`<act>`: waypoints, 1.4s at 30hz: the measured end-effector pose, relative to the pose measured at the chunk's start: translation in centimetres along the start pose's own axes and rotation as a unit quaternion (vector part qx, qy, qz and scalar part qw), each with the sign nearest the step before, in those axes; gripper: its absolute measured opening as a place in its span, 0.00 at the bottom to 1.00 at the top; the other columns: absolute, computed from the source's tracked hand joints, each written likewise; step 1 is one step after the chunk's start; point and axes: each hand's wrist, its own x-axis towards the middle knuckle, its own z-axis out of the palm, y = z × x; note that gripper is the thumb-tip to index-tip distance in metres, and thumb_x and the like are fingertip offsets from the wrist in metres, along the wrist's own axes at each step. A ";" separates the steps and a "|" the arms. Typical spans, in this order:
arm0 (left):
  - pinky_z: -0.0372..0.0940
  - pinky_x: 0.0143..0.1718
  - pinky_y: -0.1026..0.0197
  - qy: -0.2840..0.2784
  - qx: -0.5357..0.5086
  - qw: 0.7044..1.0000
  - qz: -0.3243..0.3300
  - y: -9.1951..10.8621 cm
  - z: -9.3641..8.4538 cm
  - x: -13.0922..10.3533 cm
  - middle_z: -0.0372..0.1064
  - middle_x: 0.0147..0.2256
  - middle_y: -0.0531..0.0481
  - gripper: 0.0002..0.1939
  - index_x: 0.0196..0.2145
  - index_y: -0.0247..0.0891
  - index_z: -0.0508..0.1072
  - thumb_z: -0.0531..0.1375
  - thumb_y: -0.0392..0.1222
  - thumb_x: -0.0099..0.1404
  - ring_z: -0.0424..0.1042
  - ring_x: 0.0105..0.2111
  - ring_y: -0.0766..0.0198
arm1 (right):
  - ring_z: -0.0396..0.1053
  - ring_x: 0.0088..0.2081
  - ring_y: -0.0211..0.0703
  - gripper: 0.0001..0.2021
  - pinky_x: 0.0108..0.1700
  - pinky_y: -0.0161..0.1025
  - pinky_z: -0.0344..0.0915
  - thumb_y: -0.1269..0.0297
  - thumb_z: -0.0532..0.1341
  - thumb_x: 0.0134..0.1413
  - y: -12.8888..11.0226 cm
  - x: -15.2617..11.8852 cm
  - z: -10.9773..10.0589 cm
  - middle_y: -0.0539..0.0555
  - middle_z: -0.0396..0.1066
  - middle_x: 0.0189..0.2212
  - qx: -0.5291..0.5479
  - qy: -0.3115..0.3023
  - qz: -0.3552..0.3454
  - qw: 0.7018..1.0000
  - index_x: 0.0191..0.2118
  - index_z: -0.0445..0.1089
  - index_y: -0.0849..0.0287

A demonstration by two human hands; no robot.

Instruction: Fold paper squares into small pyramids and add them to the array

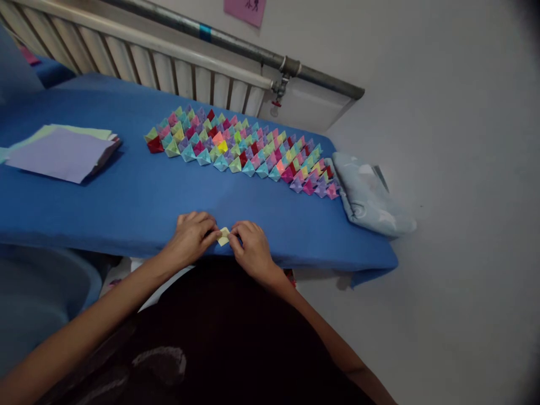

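A small pale yellow folded paper (224, 237) lies at the front edge of the blue-covered table (169, 197). My left hand (194, 234) pinches its left side between thumb and fingers. On its right side my right hand (250, 243) holds it the same way, fingers curled. Behind my hands, rows of small folded paper pieces (236, 147) in many colours stand close together across the table.
A stack of coloured paper sheets (63, 153) lies at the left. A folded light blue cloth (369, 194) rests at the table's right end, by the wall. A radiator (169, 70) and a pipe (244, 52) run behind the table.
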 end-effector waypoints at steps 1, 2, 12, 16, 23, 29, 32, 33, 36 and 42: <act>0.56 0.43 0.51 -0.001 0.000 1.000 -0.007 0.1 0.0 0.0 0.73 0.37 0.49 0.12 0.31 0.40 0.74 0.55 0.47 0.68 0.66 0.38 0.57 | 0.68 0.38 0.43 0.07 0.43 0.41 0.62 0.68 0.56 0.61 -0.1 0.1 0.0 0.54 0.73 0.34 0.002 0.002 0.004 1.000 0.31 0.66 0.56; 0.55 0.43 0.51 -0.003 0.000 1.000 -0.015 0.2 0.0 0.1 0.73 0.37 0.49 0.12 0.31 0.40 0.74 0.56 0.47 0.68 0.66 0.38 0.57 | 0.67 0.37 0.43 0.07 0.43 0.41 0.62 0.68 0.57 0.61 -0.1 0.2 0.0 0.53 0.72 0.34 0.003 0.003 0.009 1.000 0.30 0.66 0.56; 0.59 0.42 0.51 -0.045 0.009 0.996 -0.074 0.7 -0.2 1.3 0.72 0.35 0.47 0.11 0.28 0.39 0.74 0.57 0.46 0.64 0.66 0.39 0.54 | 0.65 0.34 0.41 0.08 0.38 0.39 0.59 0.69 0.57 0.59 -0.6 0.9 -0.3 0.52 0.69 0.30 -0.005 -0.017 0.054 0.998 0.28 0.66 0.57; 0.60 0.40 0.51 -0.049 0.018 0.995 -0.089 1.0 -0.3 1.6 0.71 0.33 0.46 0.11 0.26 0.39 0.73 0.59 0.45 0.62 0.67 0.36 0.54 | 0.64 0.34 0.40 0.07 0.38 0.38 0.58 0.69 0.58 0.58 -0.5 0.9 -0.4 0.52 0.68 0.30 0.002 -0.017 0.068 0.998 0.28 0.66 0.57; 0.59 0.42 0.50 -0.087 0.015 0.980 -0.179 2.4 -1.3 2.0 0.70 0.36 0.45 0.07 0.28 0.38 0.74 0.60 0.42 0.61 0.68 0.42 0.51 | 0.61 0.32 0.37 0.09 0.36 0.36 0.55 0.69 0.60 0.56 -0.3 1.3 -0.6 0.49 0.64 0.29 0.039 -0.032 0.085 0.995 0.26 0.63 0.57; 0.58 0.41 0.53 0.010 0.051 0.998 -0.041 2.3 0.0 0.2 0.73 0.40 0.46 0.07 0.39 0.41 0.77 0.58 0.36 0.66 0.68 0.41 0.55 | 0.59 0.31 0.37 0.10 0.34 0.35 0.52 0.70 0.61 0.55 -0.6 2.0 -1.2 0.48 0.62 0.28 0.029 -0.076 0.109 0.991 0.25 0.62 0.58; 0.57 0.41 0.53 0.045 0.107 0.988 0.099 2.1 0.6 -1.3 0.75 0.42 0.45 0.12 0.43 0.40 0.76 0.54 0.31 0.69 0.68 0.40 0.56 | 0.59 0.30 0.36 0.10 0.33 0.35 0.51 0.69 0.61 0.56 -0.5 2.2 -1.4 0.48 0.62 0.28 0.031 -0.083 0.103 0.991 0.25 0.63 0.58; 0.57 0.42 0.53 0.048 0.122 0.983 0.127 2.0 0.6 -1.6 0.75 0.43 0.44 0.13 0.45 0.39 0.75 0.53 0.31 0.69 0.68 0.40 0.56 | 0.58 0.30 0.36 0.10 0.33 0.35 0.51 0.68 0.61 0.56 -0.5 2.2 -1.4 0.48 0.62 0.28 0.033 -0.082 0.103 0.991 0.25 0.63 0.58; 0.57 0.43 0.51 0.054 0.161 0.973 0.157 1.7 0.6 -2.2 0.75 0.44 0.42 0.16 0.51 0.37 0.73 0.53 0.30 0.68 0.69 0.40 0.55 | 0.58 0.30 0.36 0.09 0.33 0.35 0.52 0.68 0.61 0.56 -0.3 2.0 -1.4 0.48 0.62 0.28 0.044 -0.081 0.106 0.990 0.26 0.64 0.58; 0.58 0.46 0.49 0.080 0.181 0.965 0.173 1.2 0.7 -2.8 0.76 0.45 0.43 0.19 0.52 0.37 0.72 0.50 0.28 0.68 0.70 0.43 0.54 | 0.59 0.30 0.36 0.10 0.33 0.34 0.53 0.70 0.61 0.54 0.2 1.8 -1.3 0.47 0.61 0.27 0.094 -0.079 0.097 0.988 0.25 0.62 0.58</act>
